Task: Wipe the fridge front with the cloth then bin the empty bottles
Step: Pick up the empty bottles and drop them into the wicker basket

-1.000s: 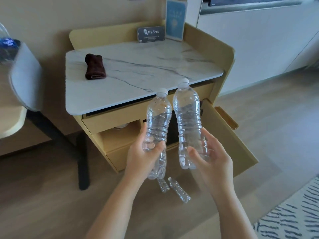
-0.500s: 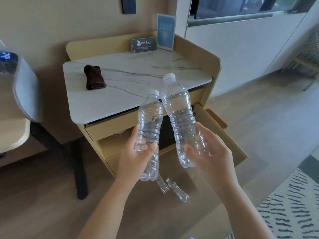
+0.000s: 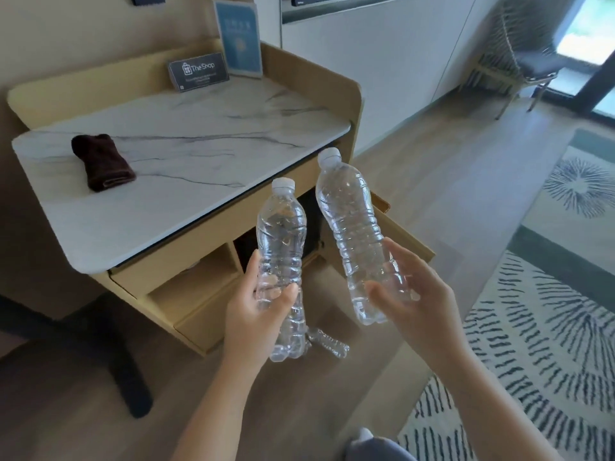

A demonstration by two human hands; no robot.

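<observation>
My left hand (image 3: 256, 314) grips a clear empty bottle (image 3: 282, 241) with a white cap, held upright. A second, larger empty bottle (image 3: 356, 227) tilts slightly left in my right hand (image 3: 412, 301). Both bottles hang in front of the yellow cabinet (image 3: 346, 94), whose door (image 3: 409, 241) stands open to the right. The dark fridge front (image 3: 311, 214) shows only in part behind the bottles. A folded dark brown cloth (image 3: 103, 163) lies on the marble top (image 3: 186, 154) at the left. Another crushed bottle (image 3: 327, 342) lies on the floor below my hands.
A "The Shop" sign (image 3: 198, 72) and a blue card (image 3: 241, 38) stand at the back of the marble top. A black table leg (image 3: 123, 361) is at the lower left. A patterned rug (image 3: 545, 311) covers the floor on the right, with a chair (image 3: 529, 64) beyond it.
The view has swung to the right, bringing the rug and chair into sight. Both hands keep their bottles; the right-hand bottle has drifted a little further from the left one.
</observation>
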